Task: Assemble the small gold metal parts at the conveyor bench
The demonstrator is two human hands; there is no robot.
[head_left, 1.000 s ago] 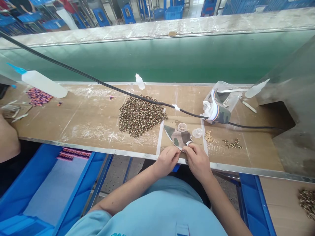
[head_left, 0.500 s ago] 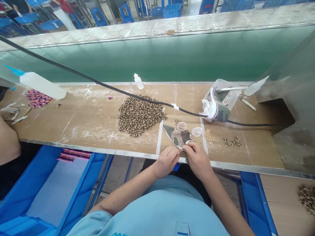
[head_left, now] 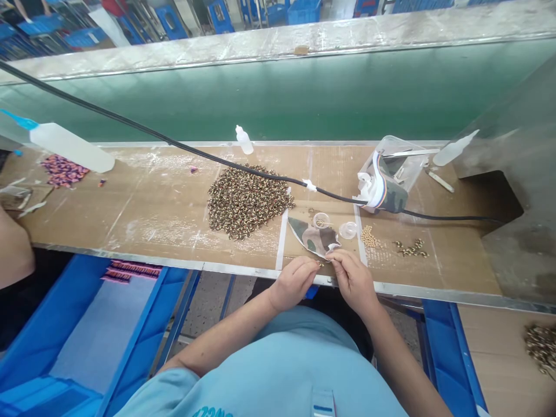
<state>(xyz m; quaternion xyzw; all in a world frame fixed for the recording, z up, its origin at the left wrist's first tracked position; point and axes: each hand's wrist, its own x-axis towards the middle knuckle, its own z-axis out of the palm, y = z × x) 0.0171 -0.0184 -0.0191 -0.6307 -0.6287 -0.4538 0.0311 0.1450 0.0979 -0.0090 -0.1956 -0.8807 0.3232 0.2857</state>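
Note:
My left hand [head_left: 295, 282] is closed at the table's front edge, its fingertips pinching a small gold-and-dark curved piece [head_left: 320, 264]. Just to the right, my right hand [head_left: 353, 279] is also closed, thumb against fingers; whatever is between them is too small to make out. Both hands are at the lower edge of a camouflage cloth scrap [head_left: 316, 238] lying on the cardboard. On the cloth's far edge sits a small clear round dish [head_left: 321, 220] with tiny bits in it. A second clear dish [head_left: 348, 230] is beside it.
A big pile of small curved pieces [head_left: 247, 202] lies left of the cloth. To the right are beige beads [head_left: 370, 237] and several loose curved pieces [head_left: 410, 248]. A black cable [head_left: 195, 152] crosses above the table. A clear bin [head_left: 403, 168] and white bottle [head_left: 244, 141] stand behind.
My hands have moved slightly apart, the right one a little to the right. The small piece now shows at my left fingertips. The camera view has shifted slightly.

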